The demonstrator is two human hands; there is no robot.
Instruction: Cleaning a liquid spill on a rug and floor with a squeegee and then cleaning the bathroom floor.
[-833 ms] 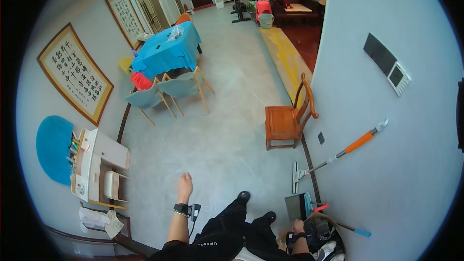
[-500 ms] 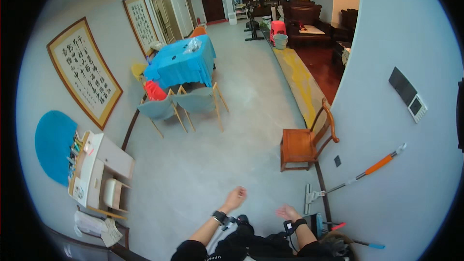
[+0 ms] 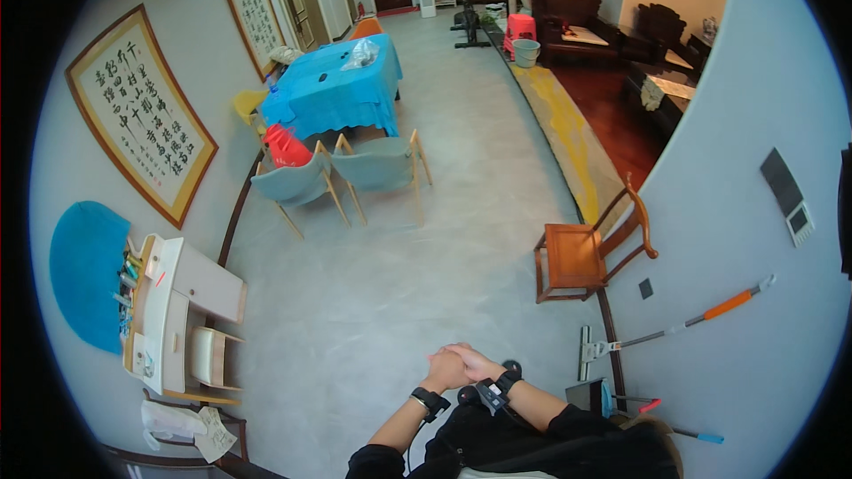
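Observation:
My left hand (image 3: 446, 372) and my right hand (image 3: 477, 363) are clasped in front of my body, above the grey floor. The right hand's fingers lap over the left hand, and both are closed on each other. No tool or other object shows between them, though the inner side of the palms is hidden. Each wrist carries a black strapped device; the left wristband (image 3: 430, 404) sits just behind that hand. Beneath the hands, my dark shoes (image 3: 468, 395) partly show.
On the right are a wooden chair (image 3: 572, 255), a leaning mop (image 3: 661, 333) and a dustpan (image 3: 586, 397). A white dressing table (image 3: 200, 279) lines the left wall. Farther off, two grey-blue chairs (image 3: 377, 168) stand before a table under a blue cloth (image 3: 337, 93).
My hands were apart, fingers loosely extended; they have come together and clasped. The view has shifted, so the wooden chair and mop sit farther right in the picture.

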